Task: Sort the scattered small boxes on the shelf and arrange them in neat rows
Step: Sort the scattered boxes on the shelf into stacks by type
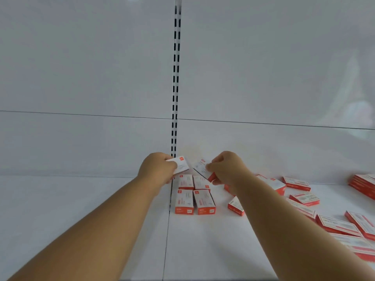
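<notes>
— While both arms reach to the back of the white shelf (203,240), what are the hands doing?

— Each has a small box. The left hand (157,169) has its fingers curled round a white-and-red box (181,164), held up off the shelf in front of the slotted upright (175,78). The right hand (225,169) pinches a second box (202,168), tilted, just beside the first at its three o'clock — the two look apart, barely.

— And the sorted ones?

— Four arranged boxes (192,193) lie flat in two rows of two, directly below the hands at six o'clock, sides touching, against the shelf seam (167,230).

— The rest?

— Scattered boxes (304,198) lie at every angle from three to five o'clock, some overlapping; one stack (363,184) sits at the far right edge.
</notes>
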